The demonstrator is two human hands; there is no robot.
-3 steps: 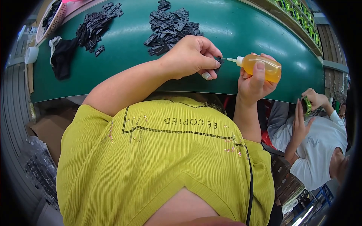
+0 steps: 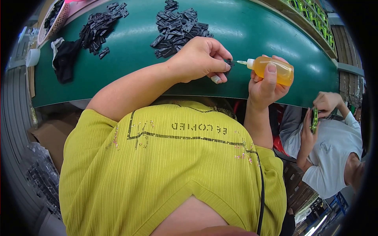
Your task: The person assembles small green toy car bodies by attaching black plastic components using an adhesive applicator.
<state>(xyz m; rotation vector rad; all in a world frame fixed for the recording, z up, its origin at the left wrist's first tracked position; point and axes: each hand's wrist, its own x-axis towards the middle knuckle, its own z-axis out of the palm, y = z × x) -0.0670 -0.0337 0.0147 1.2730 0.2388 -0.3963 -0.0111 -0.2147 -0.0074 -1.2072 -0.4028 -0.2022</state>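
My left hand (image 2: 202, 61) pinches a small black plastic part (image 2: 229, 66) between thumb and fingers, above the green table (image 2: 130, 70). One of its fingers carries a whitish wrap. Closed round a soft squeeze bottle (image 2: 281, 70) of amber liquid is my right hand (image 2: 264, 88), thumb pressed on the side. The bottle lies tilted on its side, its thin needle tip pointing left at the black part. Whether the tip touches the part is too small to tell. Beyond my left hand sits a heap of similar black parts (image 2: 179, 31).
A second black heap (image 2: 98, 29) lies farther left, near a dark cloth (image 2: 67, 61), a white tape roll (image 2: 33, 57) and a pink basket (image 2: 55, 21). Green-and-black items fill a tray (image 2: 315, 27) at the far right. A co-worker in white (image 2: 330, 153) handles a green-and-black piece.
My hands, the bottle and the black part stay in place. At the right, the co-worker's hands have turned the green-and-black piece and closed in around it.
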